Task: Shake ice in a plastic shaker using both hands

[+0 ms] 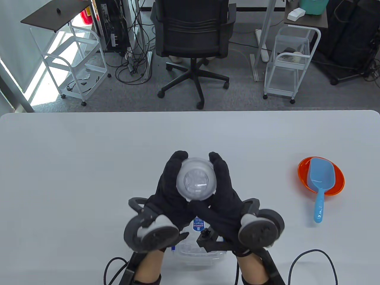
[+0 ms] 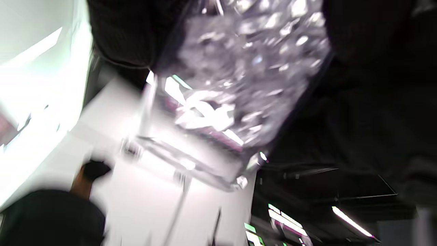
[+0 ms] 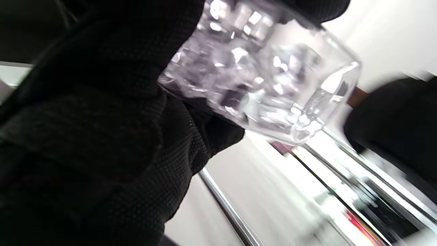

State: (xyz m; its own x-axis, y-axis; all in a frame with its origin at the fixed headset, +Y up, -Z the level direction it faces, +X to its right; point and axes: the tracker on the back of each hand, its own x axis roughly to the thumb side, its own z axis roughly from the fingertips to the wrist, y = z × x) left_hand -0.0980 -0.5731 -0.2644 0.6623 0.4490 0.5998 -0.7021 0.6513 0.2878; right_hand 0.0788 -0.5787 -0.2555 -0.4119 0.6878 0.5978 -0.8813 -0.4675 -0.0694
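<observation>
Both gloved hands clasped a clear plastic shaker of ice above the worktop.

The worktop (image 1: 74,166) lay beneath the fingers, white and wide. The left hand (image 1: 169,190) and the right hand (image 1: 225,193) each curled round opposite sides of the shaker (image 1: 196,181), fingertips meeting near its far end, thumbs toward the person; neither hand was slack, both grasped it firmly. The shaker sat lifted between the palms, one round end facing the table camera. In the wrist views, ice (image 2: 245,68) crowded the clear walls, blurred. Below the wrists, close to the person, a clear lidded container (image 1: 196,252) rested on the worktop. Well to the right of the fingers an orange bowl (image 1: 338,181) held a blue scoop (image 1: 320,184), its handle pointing toward the person.
</observation>
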